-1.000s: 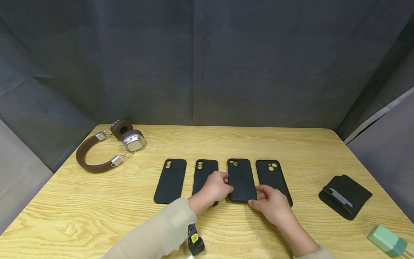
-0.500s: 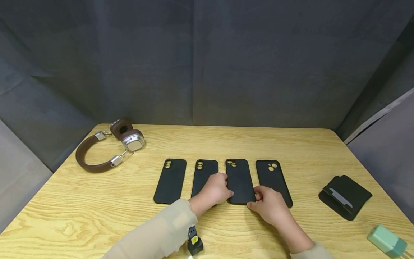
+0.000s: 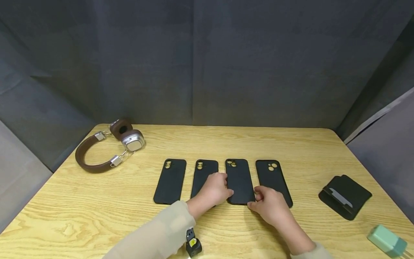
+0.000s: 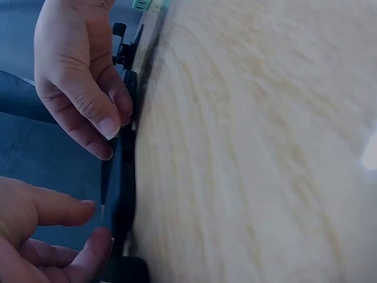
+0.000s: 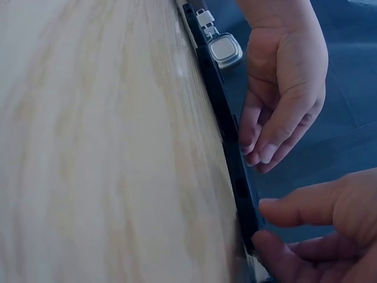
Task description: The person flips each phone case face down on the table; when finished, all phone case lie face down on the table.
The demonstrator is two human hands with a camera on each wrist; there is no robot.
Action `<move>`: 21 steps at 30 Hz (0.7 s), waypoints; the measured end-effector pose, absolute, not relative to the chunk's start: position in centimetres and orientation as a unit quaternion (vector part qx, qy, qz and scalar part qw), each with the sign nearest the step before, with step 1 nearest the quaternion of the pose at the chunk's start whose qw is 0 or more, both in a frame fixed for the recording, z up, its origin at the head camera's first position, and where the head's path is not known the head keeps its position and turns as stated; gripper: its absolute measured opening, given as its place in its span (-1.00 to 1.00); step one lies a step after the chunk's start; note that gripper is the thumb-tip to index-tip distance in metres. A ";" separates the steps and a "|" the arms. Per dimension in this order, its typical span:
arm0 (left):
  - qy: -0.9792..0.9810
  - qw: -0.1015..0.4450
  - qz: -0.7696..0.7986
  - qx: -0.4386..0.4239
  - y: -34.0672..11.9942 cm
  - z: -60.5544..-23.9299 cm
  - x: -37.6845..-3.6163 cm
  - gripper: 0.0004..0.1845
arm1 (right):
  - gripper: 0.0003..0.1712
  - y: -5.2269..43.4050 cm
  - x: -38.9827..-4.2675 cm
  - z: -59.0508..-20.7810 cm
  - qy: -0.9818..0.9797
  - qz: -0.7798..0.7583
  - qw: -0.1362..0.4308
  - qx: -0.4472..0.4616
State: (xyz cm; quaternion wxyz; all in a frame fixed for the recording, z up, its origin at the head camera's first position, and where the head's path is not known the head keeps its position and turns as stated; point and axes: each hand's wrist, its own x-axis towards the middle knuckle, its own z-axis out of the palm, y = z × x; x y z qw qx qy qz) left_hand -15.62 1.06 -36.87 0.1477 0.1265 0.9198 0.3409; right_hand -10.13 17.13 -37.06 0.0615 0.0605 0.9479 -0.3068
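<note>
I see both hands on the third phone case in a row of four on the table: my left hand pinches its left edge, my right hand its near right corner. Over the last second the case has slid slightly left and squared up between its neighbours; since then it barely moves, so alignment looks nearly settled.
</note>
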 end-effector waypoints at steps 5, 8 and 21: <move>0.902 0.135 0.386 0.140 0.9 -36.4 -15.3 -0.42 | -0.42 17.6 -9.8 -36.4 0.942 -0.327 0.038 0.056; 0.880 0.133 0.428 0.159 1.0 -36.4 -15.2 -0.43 | -0.42 17.9 -9.7 -35.9 0.937 -0.342 0.032 0.058; 0.782 0.168 0.577 0.166 3.0 -37.5 -14.9 -0.47 | -0.35 21.4 -9.4 -34.9 0.929 -0.357 0.024 0.093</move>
